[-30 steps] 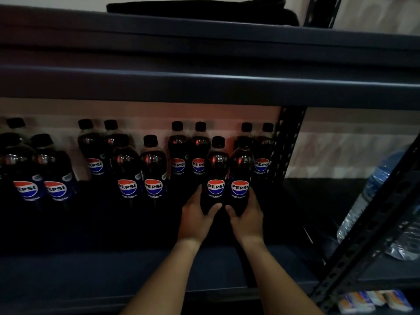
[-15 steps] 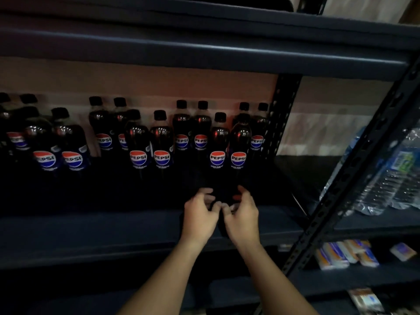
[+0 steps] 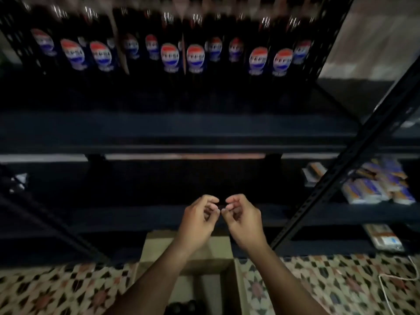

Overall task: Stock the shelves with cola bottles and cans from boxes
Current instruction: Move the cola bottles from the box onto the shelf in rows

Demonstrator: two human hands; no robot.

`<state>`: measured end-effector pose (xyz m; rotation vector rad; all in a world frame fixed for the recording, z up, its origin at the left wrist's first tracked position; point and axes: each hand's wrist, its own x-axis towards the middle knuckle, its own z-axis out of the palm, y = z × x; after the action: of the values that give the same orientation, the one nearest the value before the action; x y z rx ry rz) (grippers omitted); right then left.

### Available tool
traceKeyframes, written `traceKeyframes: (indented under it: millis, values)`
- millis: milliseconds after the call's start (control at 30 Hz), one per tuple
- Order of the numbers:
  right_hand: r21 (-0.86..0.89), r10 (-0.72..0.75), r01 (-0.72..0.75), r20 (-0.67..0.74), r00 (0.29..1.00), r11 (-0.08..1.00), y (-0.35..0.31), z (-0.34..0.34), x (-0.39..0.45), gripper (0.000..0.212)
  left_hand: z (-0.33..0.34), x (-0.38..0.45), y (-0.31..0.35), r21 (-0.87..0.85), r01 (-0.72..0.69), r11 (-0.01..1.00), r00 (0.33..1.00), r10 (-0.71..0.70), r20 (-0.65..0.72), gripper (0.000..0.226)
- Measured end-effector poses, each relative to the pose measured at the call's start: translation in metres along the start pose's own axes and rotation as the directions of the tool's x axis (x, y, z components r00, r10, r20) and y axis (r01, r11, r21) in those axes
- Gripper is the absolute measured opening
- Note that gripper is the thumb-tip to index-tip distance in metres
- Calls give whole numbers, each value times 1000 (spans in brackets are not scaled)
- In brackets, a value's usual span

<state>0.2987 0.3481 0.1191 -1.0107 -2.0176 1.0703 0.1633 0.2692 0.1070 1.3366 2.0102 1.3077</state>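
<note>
Directly above the open cardboard box (image 3: 205,267), both hands, left hand (image 3: 198,220) and right hand (image 3: 244,220), hang loosely curled and empty, equally near the upright bottle caps (image 3: 181,308) below.

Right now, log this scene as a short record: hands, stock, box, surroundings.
left hand: empty, fingers loosely curled, above the box
right hand: empty, fingers loosely curled, fingertips near the left hand's
cola bottles: standing in rows on the upper shelf, labels facing out, blurred
cardboard box: open on the floor below the hands; dark bottle caps show at its bottom
lower shelf: dark, contents unclear
side rack: small packets at right
floor: patterned tiles
</note>
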Motion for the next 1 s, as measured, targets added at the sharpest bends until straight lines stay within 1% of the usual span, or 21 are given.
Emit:
traceKeyframes:
  millis: [167, 267, 333, 400, 467, 500, 533, 567, 633, 667, 733, 767, 800, 833, 933, 1000]
  values:
    - [-94, 37, -25, 126, 991, 995, 118, 86, -41, 12, 50, -47, -136, 76, 105, 991, 987, -114, 115, 13]
    - [-154, 94, -68, 172, 981, 986, 191, 127, -63, 20, 90, -73, -215, 79, 178, 981, 965, -189, 180, 15]
    - [-203, 146, -102, 211, 966, 974, 235, 147, -76, 16, 118, -88, -261, 69, 211, 975, 941, -222, 255, 18]
    - [-240, 177, -115, 260, 949, 964, 277, 166, -88, 13, 142, -100, -304, 93, 233, 968, 902, -251, 350, 21]
    - [-261, 215, -138, 294, 931, 955, 312, 182, -99, 16, 161, -110, -340, 152, 239, 959, 868, -281, 409, 15]
    - [-274, 234, -148, 319, 918, 950, 328, 189, -104, 18, 168, -116, -357, 184, 239, 954, 859, -296, 418, 18]
    - [-287, 245, -147, 347, 905, 947, 342, 197, -109, 19, 172, -122, -372, 217, 242, 946, 848, -315, 427, 26]
    - [-298, 251, -139, 376, 892, 944, 355, 206, -114, 20, 174, -128, -387, 249, 254, 935, 826, -344, 447, 30]
    - [-323, 249, -106, 440, 863, 940, 373, 226, -125, 21, 171, -141, -411, 342, 262, 903, 772, -408, 487, 28]
    - [-329, 247, -90, 473, 846, 940, 381, 236, -131, 20, 168, -147, -424, 400, 254, 881, 748, -441, 496, 34]
    - [-338, 247, -64, 532, 810, 939, 389, 257, -142, 14, 160, -158, -443, 509, 224, 831, 717, -494, 492, 53]
    - [-340, 252, -59, 558, 790, 939, 391, 267, -148, 12, 157, -164, -450, 550, 213, 808, 707, -516, 484, 58]
    - [-341, 254, -52, 582, 773, 939, 393, 276, -153, 12, 155, -170, -455, 582, 197, 789, 700, -528, 480, 57]
    - [-354, 249, -28, 598, 762, 935, 394, 283, -158, 15, 153, -176, -460, 605, 170, 778, 703, -526, 479, 52]
    - [-430, 238, 73, 625, 744, 900, 396, 302, -173, 22, 153, -197, -471, 673, 112, 731, 751, -506, 424, 27]
    - [-493, 265, 105, 621, 737, 863, 394, 310, -180, 22, 154, -207, -474, 704, 102, 703, 797, -482, 365, 23]
